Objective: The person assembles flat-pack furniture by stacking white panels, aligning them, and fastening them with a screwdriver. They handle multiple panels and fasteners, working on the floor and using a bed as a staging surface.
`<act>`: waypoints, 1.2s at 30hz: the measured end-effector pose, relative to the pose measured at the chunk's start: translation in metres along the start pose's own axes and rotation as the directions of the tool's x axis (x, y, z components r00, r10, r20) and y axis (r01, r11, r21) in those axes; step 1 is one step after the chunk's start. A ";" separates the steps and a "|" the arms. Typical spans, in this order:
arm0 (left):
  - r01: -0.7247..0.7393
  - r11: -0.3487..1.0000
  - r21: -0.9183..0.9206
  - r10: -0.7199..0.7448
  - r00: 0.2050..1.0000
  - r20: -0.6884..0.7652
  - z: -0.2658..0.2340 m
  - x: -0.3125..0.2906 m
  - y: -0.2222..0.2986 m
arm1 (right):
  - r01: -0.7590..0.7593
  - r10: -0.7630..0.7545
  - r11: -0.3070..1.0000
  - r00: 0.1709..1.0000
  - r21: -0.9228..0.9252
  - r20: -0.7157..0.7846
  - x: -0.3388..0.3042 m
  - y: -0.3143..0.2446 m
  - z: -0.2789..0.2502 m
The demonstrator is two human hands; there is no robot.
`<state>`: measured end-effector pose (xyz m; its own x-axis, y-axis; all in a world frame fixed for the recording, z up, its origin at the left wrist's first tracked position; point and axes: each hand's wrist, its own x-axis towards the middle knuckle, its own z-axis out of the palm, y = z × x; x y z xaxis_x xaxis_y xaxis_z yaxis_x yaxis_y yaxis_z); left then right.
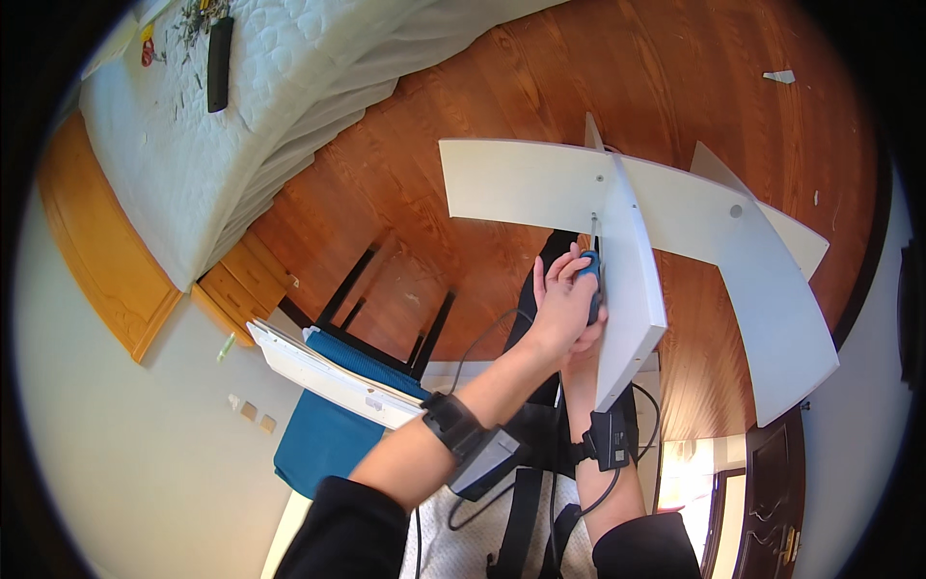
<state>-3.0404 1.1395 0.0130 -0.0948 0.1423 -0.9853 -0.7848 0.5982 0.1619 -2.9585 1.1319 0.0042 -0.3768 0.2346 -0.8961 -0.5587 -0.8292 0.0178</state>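
Screwdriver: dark blue handle (592, 299) in the person's hands, just left of the middle panel; thin shaft runs up the frame to the long panel. Whether its tip sits in a screw is too small to tell.
Left hand (558, 314): at the handle, index finger and thumb side closed on its upper part; the other fingers loosely bent, slightly spread.
Right hand (585, 342): below the left, at the handle's lower end, partly covered; how its fingers close, cannot tell.
Middle panel (629, 289): white, on edge, meeting the long panel at its far end; near end by the right forearm.
Long panel (516, 183): white, gently curved in this lens, crossing the frame beyond the hands; round dark fittings on its face.
Right-hand panel (776, 314): pale, joined to the long panel, reaching down the right side.
Wrists: black straps, each with a box-shaped device, left (453, 425) and right (610, 439); dark cables trail from them.
Chair (323, 444): blue cover, dark legs, left of the person; a white board (323, 374) lies across it.
Floor (405, 130): reddish-brown wood planks under the panels.
Mattress (289, 87): white, quilted, upper left; a long black object (220, 66) on it beside a heap of small metal pieces (198, 21).
Headboard (106, 246): orange-toned wood, at the mattress's near end.
Door (772, 487): dark, lower right.
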 end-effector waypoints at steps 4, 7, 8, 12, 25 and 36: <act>0.373 0.679 -0.632 -0.258 0.928 0.269 -0.007 0.000 0.007 | -0.013 0.013 1.000 1.000 0.000 0.007 -0.006 -0.004 0.004; 0.046 0.971 0.233 -0.085 0.983 0.162 -0.019 -0.004 0.021 | -0.029 0.029 1.000 1.000 -0.004 0.011 -0.006 -0.004 0.002; -0.072 0.839 0.539 0.033 0.996 0.081 -0.018 -0.008 0.023 | -0.033 0.033 0.999 0.998 0.016 0.051 -0.008 -0.004 0.000; -0.052 0.522 0.851 0.054 0.998 0.028 -0.009 -0.013 0.016 | -0.040 0.041 0.998 0.999 0.046 -0.029 0.004 -0.001 -0.008; -0.093 0.490 0.867 0.300 0.952 -0.067 -0.022 0.069 0.028 | -0.464 0.389 0.875 0.844 -0.138 -0.371 -0.013 0.001 -0.009; 0.095 0.801 0.591 0.085 0.959 -0.269 0.018 0.163 -0.039 | -0.596 0.401 0.769 0.730 -0.229 -0.553 -0.096 -0.047 0.005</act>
<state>-3.0146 1.1538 -0.1528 -0.3226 -0.0251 -0.9462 -0.2754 0.9589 0.0684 -2.8992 1.1510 0.0919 -0.0908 -0.4421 -0.8924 -0.0355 -0.8941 0.4465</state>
